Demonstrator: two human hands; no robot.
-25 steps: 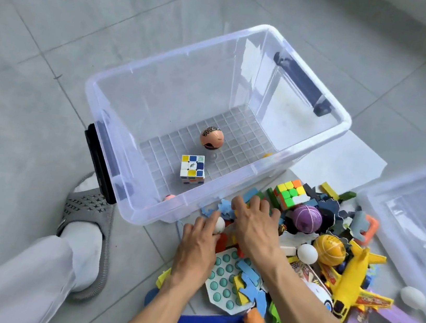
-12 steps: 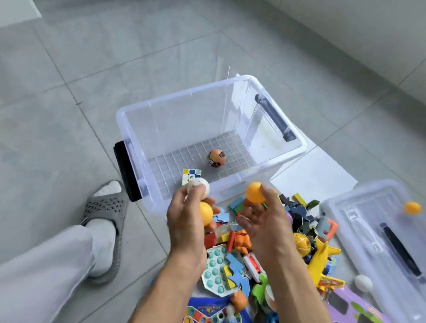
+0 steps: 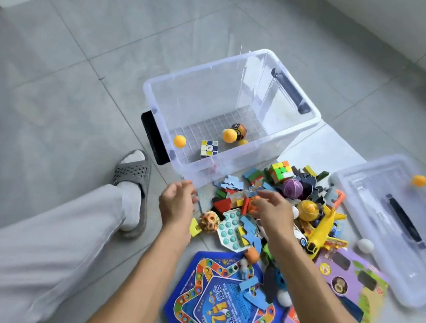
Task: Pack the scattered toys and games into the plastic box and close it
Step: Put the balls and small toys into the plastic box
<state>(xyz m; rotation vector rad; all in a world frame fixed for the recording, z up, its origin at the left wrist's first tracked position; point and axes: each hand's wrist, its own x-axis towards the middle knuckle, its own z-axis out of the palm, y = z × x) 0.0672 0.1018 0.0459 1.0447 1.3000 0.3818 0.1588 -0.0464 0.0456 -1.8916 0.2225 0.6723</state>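
Left: the person's slippered foot in a grey perforated slide (image 3: 133,174) rests beside the clear plastic storage box with black side handles (image 3: 159,110), which stands open on the grey tiled floor (image 3: 86,42). Inside lie a small scrambled puzzle cube (image 3: 209,148), a brown patterned ball (image 3: 239,130) and at least two orange table-tennis balls (image 3: 229,135), one near the left wall.

Centre: the left hand (image 3: 176,202) hovers just short of the box's near wall, fingers loosely curled and apparently holding nothing. The right hand (image 3: 271,213) is spread over the heap of loose toys (image 3: 261,195), fingers parted; whether it grips anything beneath cannot be told. A blue star-shaped game board (image 3: 223,310) lies nearest the viewer.

Right: a yellow toy aeroplane (image 3: 325,228), a purple ball (image 3: 292,188) and a purple picture board (image 3: 349,276) adjoin the box's clear lid with black handle (image 3: 400,223), on which another orange ball (image 3: 419,180) sits.

Risks: light balls may bounce out of the nearly empty, hard-bottomed box if tossed; the ball on the lid could roll off when the lid is lifted. The wide boards, packed last or on edge, may stand proud of the rim and prevent closure. Small flat pieces could slip from a scooping grasp.
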